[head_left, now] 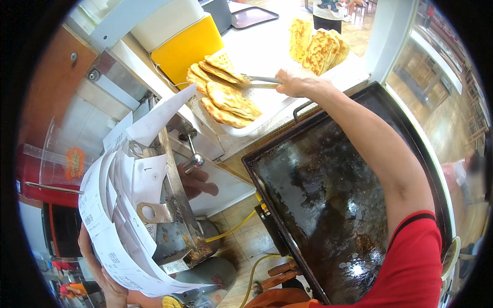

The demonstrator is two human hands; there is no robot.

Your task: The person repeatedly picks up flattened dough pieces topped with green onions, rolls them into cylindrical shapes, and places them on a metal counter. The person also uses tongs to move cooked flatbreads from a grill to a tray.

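My right hand (300, 82) grips metal tongs (262, 85) over the counter. The far ends of the tongs meet the golden-brown flatbreads (233, 99), which lie overlapping in a white plastic basket (246, 130). More flatbreads (320, 52) stand on edge behind my right hand. Below my right forearm is a wide black griddle (323, 184) with an oily, blotched surface. At lower left, my left hand (111, 285) shows only in part behind a thick bunch of printed paper slips (115, 215). Whether it holds them is hidden.
A metal spike (54, 187) runs into the slips. Beside them stands a grimy metal appliance (179, 223) with a ball-ended lever (196, 159). A yellow panel (188, 48) borders the counter. A yellow hose (231, 232) crosses near the tiled floor. A dark tray (254, 17) lies farther back.
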